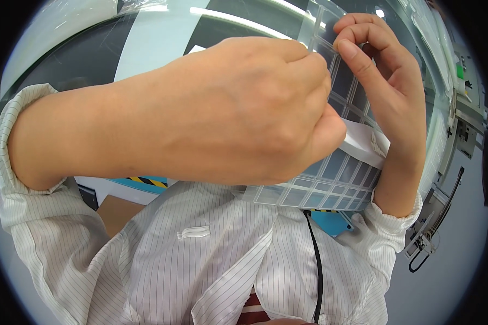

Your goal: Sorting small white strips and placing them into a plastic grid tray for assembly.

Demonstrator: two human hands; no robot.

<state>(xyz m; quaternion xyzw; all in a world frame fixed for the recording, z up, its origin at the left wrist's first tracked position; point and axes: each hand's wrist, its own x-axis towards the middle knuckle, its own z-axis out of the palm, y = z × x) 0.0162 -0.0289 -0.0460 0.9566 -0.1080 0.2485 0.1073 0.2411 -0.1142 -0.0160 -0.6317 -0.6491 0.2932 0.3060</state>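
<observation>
My left hand (276, 114) reaches in from the left, close to the camera, as a closed fist with its back showing. Anything inside its fingers is hidden. At the upper right, my right hand (385, 70) has its thumb and fingertips pressed together in a pinch. What is in that pinch, if anything, cannot be made out. Behind both hands lies a clear plastic compartment box (331, 179), divided into many small rectangular cells and partly covered by the hands. A white strip (366, 143) with a small crinkled piece at one end crosses it between the hands.
Dark and pale green glossy panels (154, 46) fill the far side. Crinkled clear plastic (141, 5) sits at the top edge. Yellow-black striped tape (149, 182) and a brown board (119, 214) show beneath my left arm. Grey equipment (423, 244) stands at the right.
</observation>
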